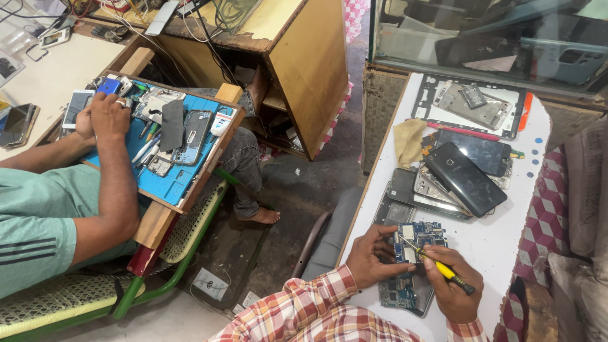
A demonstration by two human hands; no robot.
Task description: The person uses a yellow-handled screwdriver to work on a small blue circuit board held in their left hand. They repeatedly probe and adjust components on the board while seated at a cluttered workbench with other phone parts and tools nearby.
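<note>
White worktable (506,253) ran from bottom centre up to the glass case; its left edge sat just beside the left hand, bare white surface to the right of the hands and along the far right edge. Mid-table was crowded: black phone (465,178) lay tilted on a stack of phone bodies and screens, tan cloth (408,140) near the left edge, gutted phone frame (472,104) at the far end.

Blue circuit board (418,244) lay flat near the table's near-left edge, over a second board (402,292).

Left hand (373,256) was curled, fingertips pressed on the blue board's left side, pinning it. Right hand (453,285) was closed around a yellow-handled screwdriver (440,266), tip touching the board's top face.

Across the aisle, another person's hands (101,120) rested together on a blue tray (168,180) holding phone parts, tools and a dark phone frame (193,136); couldn't tell what those hands gripped.
</note>
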